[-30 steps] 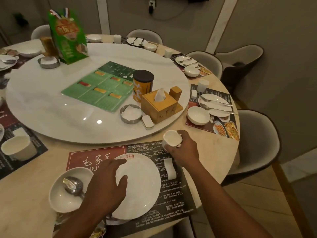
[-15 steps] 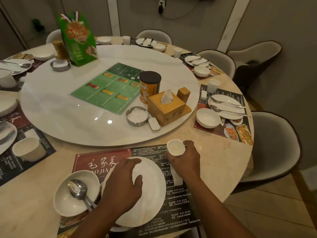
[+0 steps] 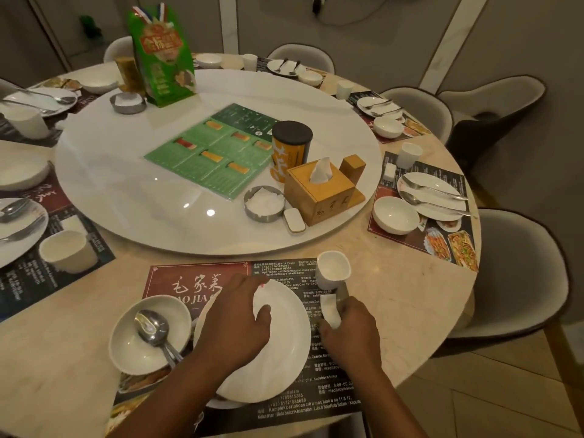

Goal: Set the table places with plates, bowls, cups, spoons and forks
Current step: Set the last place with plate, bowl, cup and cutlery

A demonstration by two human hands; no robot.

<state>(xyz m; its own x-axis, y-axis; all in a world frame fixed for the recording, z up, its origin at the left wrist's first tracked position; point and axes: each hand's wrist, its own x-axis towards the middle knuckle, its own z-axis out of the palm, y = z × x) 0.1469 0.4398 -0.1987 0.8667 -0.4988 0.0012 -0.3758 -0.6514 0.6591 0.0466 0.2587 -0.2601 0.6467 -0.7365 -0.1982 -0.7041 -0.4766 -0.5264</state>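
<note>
On the dark placemat in front of me lies a white plate. My left hand rests on top of it, fingers spread toward its far left rim. To its left, a white bowl holds metal spoons. A small white cup stands free at the mat's far right corner. Just below the cup, my right hand pinches a white wrapped packet beside the plate.
A white turntable fills the table's middle with a tissue box, orange can, green menu, ashtrays and a green bag. A set place lies at the right, more at left and back. Grey chairs ring the table.
My right hand has let go of the cup, which now stands on the mat, and has drawn back onto the white packet. My left hand stays on the plate.
</note>
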